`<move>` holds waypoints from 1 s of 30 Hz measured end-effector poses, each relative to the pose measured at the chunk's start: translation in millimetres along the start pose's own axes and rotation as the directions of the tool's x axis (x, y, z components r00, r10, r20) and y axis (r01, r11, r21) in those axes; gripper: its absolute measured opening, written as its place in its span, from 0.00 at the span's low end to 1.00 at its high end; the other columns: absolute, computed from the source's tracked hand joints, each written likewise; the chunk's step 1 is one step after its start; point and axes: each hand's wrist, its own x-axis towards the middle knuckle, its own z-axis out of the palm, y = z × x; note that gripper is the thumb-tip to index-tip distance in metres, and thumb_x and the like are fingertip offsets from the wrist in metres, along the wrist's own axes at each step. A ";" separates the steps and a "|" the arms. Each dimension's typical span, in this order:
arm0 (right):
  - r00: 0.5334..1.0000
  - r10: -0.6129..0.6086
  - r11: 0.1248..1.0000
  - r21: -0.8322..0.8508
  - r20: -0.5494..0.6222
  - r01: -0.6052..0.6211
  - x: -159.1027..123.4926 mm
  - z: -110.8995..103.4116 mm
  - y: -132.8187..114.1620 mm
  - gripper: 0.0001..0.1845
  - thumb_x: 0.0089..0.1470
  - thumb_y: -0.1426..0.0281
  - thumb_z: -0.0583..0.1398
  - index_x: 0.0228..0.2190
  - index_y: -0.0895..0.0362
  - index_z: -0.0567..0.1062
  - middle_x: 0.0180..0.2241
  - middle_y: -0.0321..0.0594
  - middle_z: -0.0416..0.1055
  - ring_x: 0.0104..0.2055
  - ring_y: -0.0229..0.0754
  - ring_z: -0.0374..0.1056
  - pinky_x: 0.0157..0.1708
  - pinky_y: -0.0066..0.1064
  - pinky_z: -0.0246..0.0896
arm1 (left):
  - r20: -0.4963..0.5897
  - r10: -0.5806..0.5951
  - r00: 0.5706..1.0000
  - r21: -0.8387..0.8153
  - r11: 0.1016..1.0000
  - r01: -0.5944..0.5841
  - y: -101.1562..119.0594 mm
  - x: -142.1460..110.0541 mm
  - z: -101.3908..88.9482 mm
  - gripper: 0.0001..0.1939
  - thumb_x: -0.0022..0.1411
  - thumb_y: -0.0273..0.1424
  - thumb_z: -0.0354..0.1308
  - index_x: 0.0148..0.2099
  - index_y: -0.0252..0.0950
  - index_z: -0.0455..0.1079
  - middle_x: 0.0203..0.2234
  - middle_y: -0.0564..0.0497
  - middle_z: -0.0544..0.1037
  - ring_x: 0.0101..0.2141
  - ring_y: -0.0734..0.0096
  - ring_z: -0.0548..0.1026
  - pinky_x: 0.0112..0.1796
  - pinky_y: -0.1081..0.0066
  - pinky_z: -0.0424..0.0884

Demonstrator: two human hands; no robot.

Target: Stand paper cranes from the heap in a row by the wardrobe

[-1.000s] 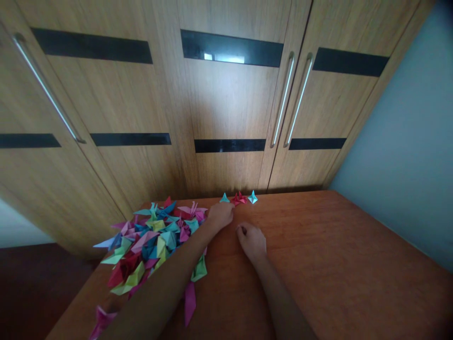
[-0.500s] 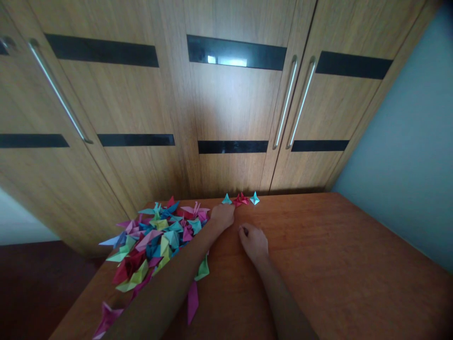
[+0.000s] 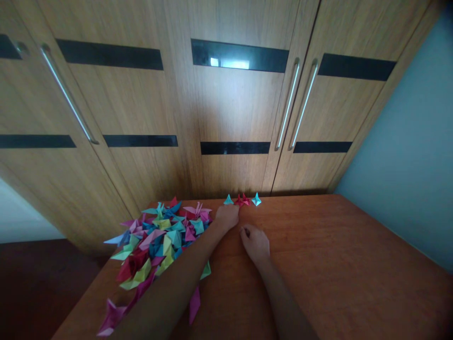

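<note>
My left hand (image 3: 227,216) is at the far edge of the wooden table, its fingers closed at the near side of a red paper crane (image 3: 239,200). A second red paper crane (image 3: 246,199) sits right beside that one. On the left of the pair stands a light-blue folded paper piece (image 3: 228,199), partly behind my left hand, and on the right another light-blue piece (image 3: 256,199). My right hand (image 3: 256,242) rests on the tabletop just nearer, fingers curled in, with nothing visible in them.
A heap of colourful folded paper cranes (image 3: 166,236) covers the table's left side, partly hidden by my left forearm. Single pink pieces (image 3: 194,304) lie nearer. Behind the table (image 3: 336,264) rises a wooden wardrobe (image 3: 233,104) with metal handles; a pale wall (image 3: 406,165) stands right.
The view has shifted slightly. My left hand has edged a little to the right along the row of folded pieces. My right hand stays curled in about the same place.
</note>
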 end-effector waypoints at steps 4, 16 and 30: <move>1.000 0.019 1.000 -0.021 0.021 -0.019 0.5 0.7 -0.6 0.14 0.58 0.66 0.50 0.29 0.52 0.74 0.31 0.35 0.74 0.31 0.36 0.67 0.25 0.25 0.45 | -0.003 0.042 0.999 -0.008 0.999 -0.042 7.5 -2.0 -3.0 0.16 0.60 0.25 0.45 0.47 0.34 0.70 0.40 0.38 0.76 0.42 0.55 0.75 0.42 0.58 0.71; 1.000 -0.003 0.999 -0.032 0.017 0.004 0.5 -1.0 -1.0 0.12 0.57 0.68 0.51 0.31 0.51 0.75 0.34 0.35 0.75 0.34 0.37 0.68 0.26 0.25 0.47 | -0.050 0.124 0.991 -0.044 0.991 -0.126 40.2 25.7 -4.8 0.18 0.59 0.24 0.50 0.52 0.40 0.64 0.40 0.41 0.76 0.42 0.55 0.75 0.40 0.58 0.70; 1.000 -0.006 1.000 -0.027 0.011 0.006 -0.2 -0.3 -0.9 0.13 0.58 0.67 0.50 0.32 0.50 0.75 0.33 0.34 0.75 0.34 0.37 0.68 0.26 0.26 0.47 | -0.053 0.095 0.994 -0.051 0.994 -0.098 34.2 23.2 1.3 0.24 0.59 0.24 0.49 0.58 0.39 0.57 0.43 0.41 0.75 0.43 0.55 0.74 0.42 0.58 0.70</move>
